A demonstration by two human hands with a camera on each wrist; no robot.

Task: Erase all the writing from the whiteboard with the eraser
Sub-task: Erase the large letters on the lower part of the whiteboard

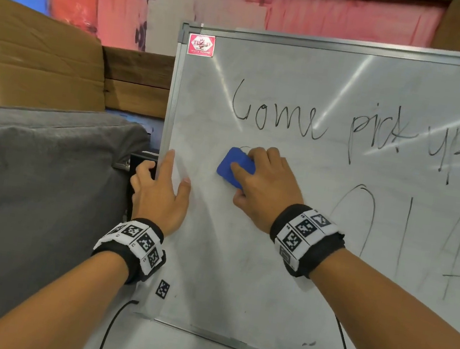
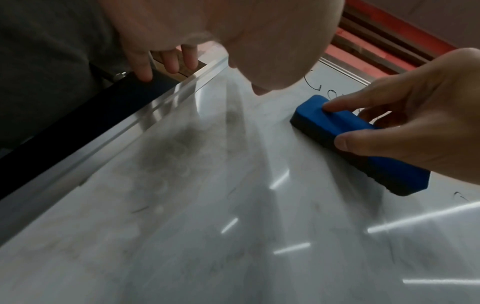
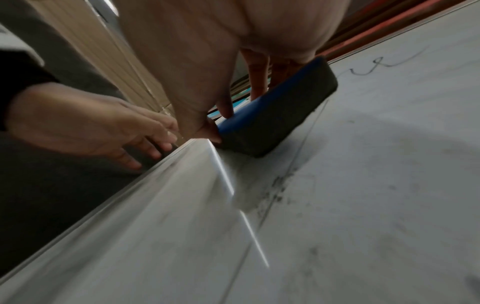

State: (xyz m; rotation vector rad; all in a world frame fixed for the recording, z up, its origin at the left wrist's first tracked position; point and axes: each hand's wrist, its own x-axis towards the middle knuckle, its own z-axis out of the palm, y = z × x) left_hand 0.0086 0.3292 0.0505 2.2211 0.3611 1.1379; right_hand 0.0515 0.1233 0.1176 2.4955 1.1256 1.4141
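Note:
The whiteboard (image 1: 266, 284) leans upright before me, with black writing (image 1: 279, 116) across its top and larger letters (image 1: 404, 239) lower right. My right hand (image 1: 265, 188) grips the blue eraser (image 1: 231, 168), thumb on its near side and fingers over the far side, and presses its dark felt against the board just below the first word. The left wrist view shows the eraser (image 2: 337, 131) flat on the board. My left hand (image 1: 160, 193) holds the board's left frame, its thumb on the front and its fingers (image 2: 168, 59) round the back. Smudged grey marks cover the board's left part.
A grey cloth-covered bulk (image 1: 26, 188) stands left of the board, with a cardboard box (image 1: 31, 55) behind it. A black bar (image 2: 78, 123) runs behind the frame. Black cables (image 1: 110, 329) hang below both wrists. A red sticker (image 1: 201, 45) marks the board's top left corner.

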